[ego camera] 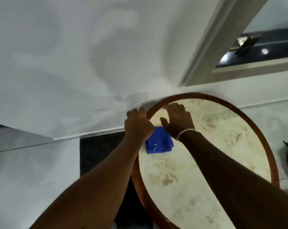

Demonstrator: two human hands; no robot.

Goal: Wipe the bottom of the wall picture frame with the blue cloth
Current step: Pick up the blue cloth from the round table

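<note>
Left hand (138,125) and right hand (178,120) each grip wooden rim (135,177); blue cloth (159,142) lies folded.

Left hand (138,128) and right hand (178,121) partly hide the blue cloth (158,144).

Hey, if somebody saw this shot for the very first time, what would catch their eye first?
Probably the bright blue cloth, lying folded on the pale marbled round top just below both hands. Then the brown rim around that top, with the left hand curled over its upper-left edge and the right hand, bracelet at the wrist, beside it.
</note>
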